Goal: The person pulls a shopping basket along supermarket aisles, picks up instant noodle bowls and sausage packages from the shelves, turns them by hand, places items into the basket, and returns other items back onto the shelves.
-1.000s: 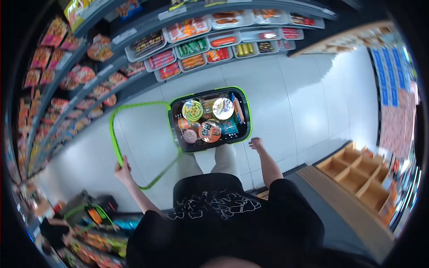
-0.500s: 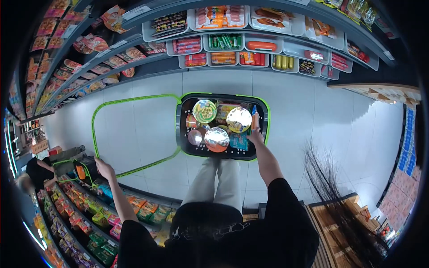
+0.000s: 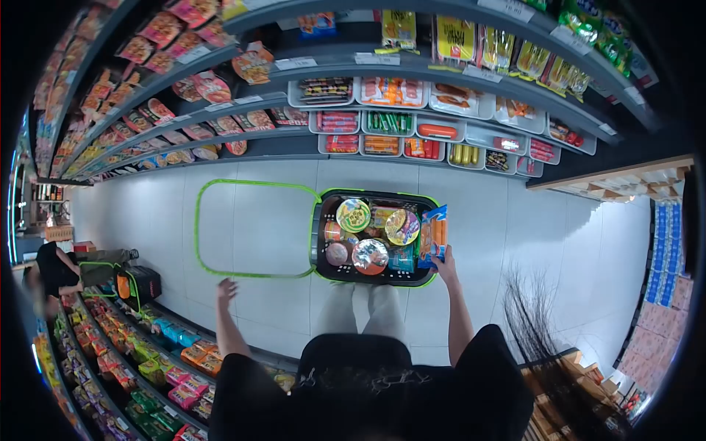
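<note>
A black basket (image 3: 321, 253) with a green rim stands on the floor by my feet. Its long green handle (image 3: 197, 228) lies folded out to the left. Inside are several round lidded tubs, among them a green-lidded tub (image 3: 353, 215) and a purple-rimmed one (image 3: 402, 227), plus a teal packet (image 3: 401, 259). My right hand (image 3: 446, 265) grips the lower end of a blue and orange packet of sausages (image 3: 434, 234), raised at the basket's right edge. Just below the handle, my left hand (image 3: 227, 291) holds nothing, its fingers apart.
Shelves (image 3: 294, 65) of packaged food curve across the top and left, with white trays (image 3: 439, 131) of sausages at the middle. Snack shelves (image 3: 140, 345) run along the lower left. A person (image 3: 57, 269) is beside another basket (image 3: 132, 287) at the far left. Wooden crates (image 3: 573, 382) stand lower right.
My left hand has let go of the green handle, which now lies flatter. My right hand has taken hold of the sausage packet and lifted it at the basket's right side. The view has shifted.
</note>
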`<state>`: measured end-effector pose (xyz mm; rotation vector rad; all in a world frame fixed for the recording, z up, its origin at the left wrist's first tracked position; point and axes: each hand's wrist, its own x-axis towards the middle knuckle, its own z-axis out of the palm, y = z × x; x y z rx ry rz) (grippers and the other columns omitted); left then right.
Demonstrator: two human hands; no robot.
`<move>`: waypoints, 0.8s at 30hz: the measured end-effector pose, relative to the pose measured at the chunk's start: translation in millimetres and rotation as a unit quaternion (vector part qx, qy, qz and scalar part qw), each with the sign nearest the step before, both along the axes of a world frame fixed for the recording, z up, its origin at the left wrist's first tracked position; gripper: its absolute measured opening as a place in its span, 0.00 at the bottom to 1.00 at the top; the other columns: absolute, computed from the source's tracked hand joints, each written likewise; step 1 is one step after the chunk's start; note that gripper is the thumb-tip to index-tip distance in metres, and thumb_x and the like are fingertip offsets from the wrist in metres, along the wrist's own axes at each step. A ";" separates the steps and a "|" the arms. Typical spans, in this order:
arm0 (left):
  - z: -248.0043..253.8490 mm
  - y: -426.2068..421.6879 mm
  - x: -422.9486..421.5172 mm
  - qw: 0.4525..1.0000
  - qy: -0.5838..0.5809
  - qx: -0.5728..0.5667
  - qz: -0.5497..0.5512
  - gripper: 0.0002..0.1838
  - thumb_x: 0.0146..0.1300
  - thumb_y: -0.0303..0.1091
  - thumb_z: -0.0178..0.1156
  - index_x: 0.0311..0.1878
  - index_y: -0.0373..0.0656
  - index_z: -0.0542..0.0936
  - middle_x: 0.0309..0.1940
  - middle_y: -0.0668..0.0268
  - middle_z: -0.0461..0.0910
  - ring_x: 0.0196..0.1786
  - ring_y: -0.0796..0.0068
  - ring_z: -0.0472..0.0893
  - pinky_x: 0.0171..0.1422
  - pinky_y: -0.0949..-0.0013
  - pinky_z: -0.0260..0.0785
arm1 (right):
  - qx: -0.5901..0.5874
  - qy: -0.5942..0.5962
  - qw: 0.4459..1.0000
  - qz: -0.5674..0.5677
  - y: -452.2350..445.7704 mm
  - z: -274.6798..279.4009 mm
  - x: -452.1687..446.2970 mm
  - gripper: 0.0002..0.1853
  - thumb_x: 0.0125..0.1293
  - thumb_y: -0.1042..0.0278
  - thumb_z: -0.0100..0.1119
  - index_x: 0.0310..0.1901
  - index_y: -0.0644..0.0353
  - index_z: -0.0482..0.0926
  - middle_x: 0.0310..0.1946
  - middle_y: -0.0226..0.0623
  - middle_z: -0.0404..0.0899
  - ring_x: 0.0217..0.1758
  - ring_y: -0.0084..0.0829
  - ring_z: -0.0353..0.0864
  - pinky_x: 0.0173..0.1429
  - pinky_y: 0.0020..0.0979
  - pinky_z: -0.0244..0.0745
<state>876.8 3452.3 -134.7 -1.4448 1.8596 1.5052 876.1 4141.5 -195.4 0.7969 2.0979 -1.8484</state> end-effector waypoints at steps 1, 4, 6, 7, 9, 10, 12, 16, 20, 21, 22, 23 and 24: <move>0.5 20.4 6.2 0.995 0.021 0.094 -0.004 0.21 0.54 0.43 0.47 0.53 0.52 0.63 0.45 0.62 0.71 0.44 0.63 0.73 0.46 0.59 0.64 | 0.002 0.000 1.000 -0.001 -7.1 19.0 2.4 0.19 0.52 0.75 0.52 0.45 0.59 0.57 0.31 0.40 0.71 0.23 0.30 0.76 0.18 0.25 0.73; -24.2 77.1 8.5 0.991 0.053 0.112 -0.047 0.22 0.55 0.38 0.47 0.55 0.47 0.62 0.43 0.61 0.73 0.40 0.69 0.74 0.45 0.65 0.65 | -0.201 0.079 0.976 0.006 -44.3 121.2 6.8 0.19 0.55 0.72 0.49 0.48 0.59 0.56 0.32 0.38 0.70 0.21 0.25 0.73 0.25 0.22 0.70; -1.2 142.7 4.7 0.939 0.217 0.130 -0.234 0.23 0.54 0.39 0.50 0.55 0.47 0.62 0.44 0.62 0.73 0.41 0.72 0.74 0.45 0.68 0.65 | -0.237 0.071 0.969 0.016 -76.7 180.6 7.8 0.24 0.56 0.73 0.49 0.53 0.59 0.53 0.38 0.39 0.69 0.30 0.26 0.73 0.32 0.23 0.71; 39.7 191.6 -7.4 0.948 0.206 0.135 -0.202 0.22 0.56 0.40 0.49 0.55 0.47 0.63 0.45 0.61 0.72 0.44 0.71 0.74 0.46 0.68 0.65 | -0.270 0.071 0.960 0.036 -91.1 199.5 -2.4 0.28 0.56 0.75 0.49 0.57 0.59 0.49 0.43 0.40 0.67 0.38 0.27 0.73 0.39 0.24 0.71; 98.7 255.0 -23.9 0.914 0.272 0.194 -0.231 0.24 0.58 0.44 0.47 0.55 0.42 0.61 0.46 0.59 0.71 0.47 0.69 0.72 0.49 0.67 0.64 | -0.227 0.157 0.960 0.053 -126.5 220.9 -13.2 0.35 0.55 0.74 0.50 0.61 0.60 0.42 0.52 0.40 0.60 0.51 0.28 0.65 0.54 0.24 0.60; 117.0 277.8 -35.9 0.896 0.304 0.235 -0.224 0.25 0.59 0.45 0.46 0.56 0.40 0.61 0.46 0.59 0.71 0.48 0.68 0.71 0.51 0.67 0.63 | -0.261 0.112 0.957 0.055 -138.8 214.6 -16.4 0.40 0.54 0.73 0.52 0.62 0.62 0.36 0.56 0.39 0.55 0.59 0.26 0.55 0.60 0.24 0.50; 161.0 298.3 -64.1 0.841 0.329 0.348 -0.250 0.28 0.59 0.47 0.45 0.56 0.37 0.59 0.48 0.57 0.69 0.50 0.68 0.70 0.53 0.67 0.62 | -0.283 0.158 0.942 0.089 -172.3 264.5 -36.9 0.37 0.53 0.73 0.53 0.60 0.62 0.43 0.53 0.37 0.58 0.56 0.25 0.59 0.58 0.24 0.54; 211.2 301.1 -100.9 0.799 0.422 0.391 -0.174 0.27 0.59 0.47 0.45 0.55 0.35 0.60 0.47 0.59 0.69 0.50 0.72 0.69 0.52 0.71 0.61 | -0.338 0.167 0.916 0.140 -216.4 295.9 -62.1 0.34 0.52 0.76 0.53 0.59 0.60 0.47 0.49 0.35 0.61 0.50 0.21 0.63 0.53 0.22 0.60; 228.3 288.3 -120.0 0.850 0.444 0.175 -0.220 0.21 0.60 0.42 0.46 0.48 0.34 0.66 0.40 0.62 0.73 0.41 0.78 0.73 0.45 0.75 0.65 | -0.305 0.180 0.913 0.204 -243.2 296.7 -78.5 0.35 0.54 0.73 0.53 0.60 0.62 0.45 0.52 0.36 0.59 0.53 0.23 0.62 0.54 0.24 0.59; 228.5 284.6 -117.1 0.852 0.443 0.177 -0.217 0.21 0.60 0.42 0.46 0.48 0.34 0.66 0.40 0.62 0.73 0.41 0.78 0.73 0.45 0.75 0.65 | -0.304 0.176 0.913 0.205 -249.3 294.6 -79.1 0.35 0.54 0.73 0.53 0.60 0.62 0.45 0.52 0.36 0.59 0.53 0.23 0.62 0.54 0.24 0.59; 228.8 282.3 -116.2 0.854 0.449 0.195 -0.174 0.19 0.59 0.40 0.48 0.46 0.34 0.67 0.38 0.63 0.74 0.39 0.79 0.74 0.43 0.76 0.65 | -0.291 0.175 0.920 0.197 -253.0 291.4 -81.8 0.32 0.53 0.73 0.54 0.58 0.62 0.49 0.49 0.34 0.62 0.49 0.21 0.64 0.51 0.22 0.61; 229.9 279.3 -116.3 0.855 0.454 0.213 -0.129 0.17 0.58 0.38 0.50 0.44 0.34 0.69 0.37 0.63 0.74 0.37 0.81 0.74 0.41 0.77 0.66 | -0.277 0.173 0.926 0.189 -256.5 286.9 -84.1 0.29 0.53 0.73 0.55 0.55 0.63 0.53 0.45 0.33 0.64 0.46 0.19 0.66 0.48 0.20 0.63; 232.2 275.6 -116.4 0.850 0.455 0.238 -0.115 0.18 0.58 0.39 0.50 0.44 0.33 0.69 0.37 0.62 0.74 0.37 0.79 0.74 0.41 0.76 0.66 | -0.241 0.226 0.922 0.200 -260.4 267.9 -88.0 0.23 0.54 0.69 0.54 0.51 0.63 0.59 0.40 0.31 0.67 0.42 0.17 0.67 0.44 0.19 0.65</move>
